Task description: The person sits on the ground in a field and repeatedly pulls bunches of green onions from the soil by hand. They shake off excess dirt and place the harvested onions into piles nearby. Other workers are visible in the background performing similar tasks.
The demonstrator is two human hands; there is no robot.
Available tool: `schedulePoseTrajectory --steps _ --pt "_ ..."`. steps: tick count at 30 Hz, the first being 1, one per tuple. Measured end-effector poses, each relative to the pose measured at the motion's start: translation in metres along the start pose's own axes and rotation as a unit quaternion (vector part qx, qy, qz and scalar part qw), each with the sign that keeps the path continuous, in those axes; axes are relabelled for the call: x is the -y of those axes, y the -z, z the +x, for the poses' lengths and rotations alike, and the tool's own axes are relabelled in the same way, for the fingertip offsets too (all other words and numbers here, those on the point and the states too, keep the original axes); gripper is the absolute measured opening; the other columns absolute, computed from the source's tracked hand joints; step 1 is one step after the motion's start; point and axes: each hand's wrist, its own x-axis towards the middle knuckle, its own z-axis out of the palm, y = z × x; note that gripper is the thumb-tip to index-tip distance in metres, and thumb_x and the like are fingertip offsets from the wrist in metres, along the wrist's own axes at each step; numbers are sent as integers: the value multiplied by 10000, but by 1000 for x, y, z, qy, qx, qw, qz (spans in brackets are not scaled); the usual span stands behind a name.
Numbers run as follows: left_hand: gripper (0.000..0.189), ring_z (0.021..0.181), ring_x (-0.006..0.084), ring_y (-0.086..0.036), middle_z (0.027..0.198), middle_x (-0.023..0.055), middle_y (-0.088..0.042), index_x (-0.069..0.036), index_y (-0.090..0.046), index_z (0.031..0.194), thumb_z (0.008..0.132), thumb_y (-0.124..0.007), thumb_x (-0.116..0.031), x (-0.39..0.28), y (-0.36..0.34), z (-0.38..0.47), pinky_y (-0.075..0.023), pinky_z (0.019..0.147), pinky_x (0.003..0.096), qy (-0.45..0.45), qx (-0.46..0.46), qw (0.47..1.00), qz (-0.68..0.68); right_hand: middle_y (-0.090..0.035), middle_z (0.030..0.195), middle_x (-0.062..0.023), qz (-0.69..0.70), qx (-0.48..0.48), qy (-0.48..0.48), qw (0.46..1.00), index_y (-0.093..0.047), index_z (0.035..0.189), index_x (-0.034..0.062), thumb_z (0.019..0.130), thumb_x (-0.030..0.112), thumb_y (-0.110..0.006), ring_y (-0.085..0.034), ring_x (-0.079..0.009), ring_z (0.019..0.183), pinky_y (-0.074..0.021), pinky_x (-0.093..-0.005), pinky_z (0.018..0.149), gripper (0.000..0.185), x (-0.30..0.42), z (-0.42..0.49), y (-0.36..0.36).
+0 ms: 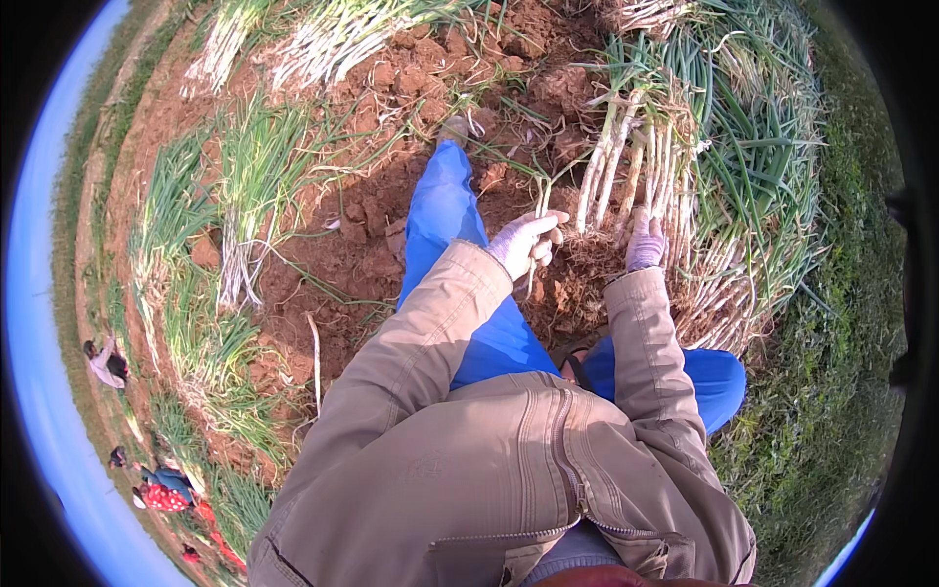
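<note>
My left hand [530,242], in a light glove, is closed around a thin green onion stalk [543,194]; its leaves fork above the fingers and its pale end hangs below them. My right hand [645,241], gloved too, reaches to the white stems of green onions [662,169] lying on the pile at the right. Its fingers are partly hidden among the stems, so whether they grip is unclear. Roots caked with soil [593,253] lie between the two hands. More green onions [763,147] are heaped beyond, leaves and pale stems overlapping.
Bunches of green onions lie at the left [253,191] and top [337,37] on reddish, clumpy soil [367,220]. A single pale stalk [316,352] lies left of my sleeve. Grass [836,367] borders the right side. Several people [108,365] are far off at the left.
</note>
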Motion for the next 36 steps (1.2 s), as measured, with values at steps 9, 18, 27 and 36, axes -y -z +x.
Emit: schedulePoseTrajectory --steps 9,18,27,36 --pt "256 767 199 -667 965 92 -687 -52 -597 1163 971 -529 -207 21 -10 3 -563 743 368 -67 17 997 -32 -626 831 -83 -206 37 -59 976 -523 1260 37 930 422 -623 -523 -148 618 -433 -290 541 517 -49 36 14" --pt "384 1194 251 -563 1294 127 -579 -38 -526 1318 953 -534 -159 61 -27 19 -452 1014 414 -119 -18 992 29 -574 1263 -184 -307 74 69 946 -433 1386 -66 946 490 -557 -553 -241 1049 -446 -352 907 720 7 -17 -10" --pt "326 1041 243 -584 1075 114 -676 -76 -645 1183 871 -611 -166 63 -40 7 -427 928 368 -213 -135 929 270 -653 1052 -132 -282 117 -13 952 -596 1267 29 907 549 -586 -581 -199 953 -457 -333 909 632 -2 -60 -46" --pt "325 995 248 -600 1036 122 -681 -65 -652 1154 853 -635 -185 33 -33 -1 -450 880 374 -92 -40 990 94 -600 1206 -114 -178 282 9 943 -540 1302 -26 918 538 -585 -560 -211 1055 -445 -348 946 684 -44 -36 -49"
